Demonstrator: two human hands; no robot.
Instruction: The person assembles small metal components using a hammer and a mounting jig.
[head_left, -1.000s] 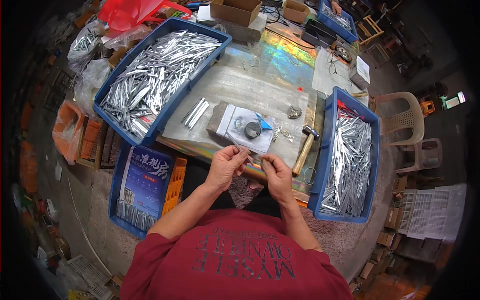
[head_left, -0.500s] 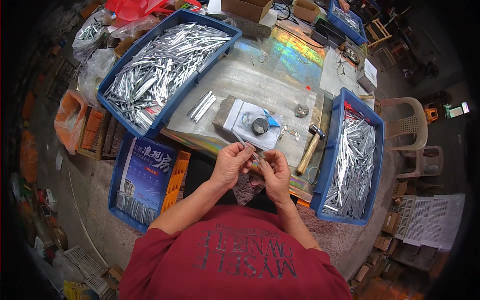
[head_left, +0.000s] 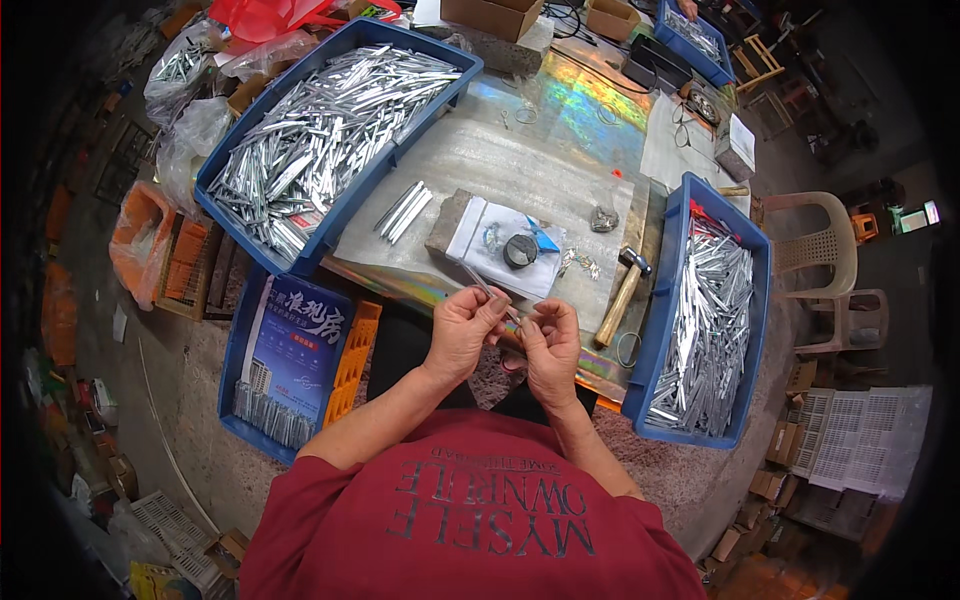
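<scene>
A thin silvery metal strip (head_left: 475, 277) slants between my hands near the table's front edge. My left hand (head_left: 462, 335) pinches it between thumb and fingers, its far end sticking out toward the block. Close by on the right, my right hand (head_left: 552, 350) is closed with thumb and fingertips on the strip's near end. Just beyond them sits a stone block (head_left: 450, 222) topped with white paper (head_left: 487, 222), a dark round piece (head_left: 520, 251) and a small blue piece (head_left: 541, 237). Several similar strips (head_left: 405, 212) lie side by side to its left.
Blue bins of metal strips stand at left (head_left: 335, 130) and right (head_left: 700, 330). A hammer (head_left: 624, 295) and small metal bits (head_left: 580, 263) lie right of the block. Another blue bin (head_left: 228, 385) sits low at left. Plastic chairs (head_left: 815, 245) stand at right; a person's hand (head_left: 688, 8) shows far off.
Both hands keep their grip on the strip and stay nearly in place. The strip has shifted slightly, its far end a little farther left.
</scene>
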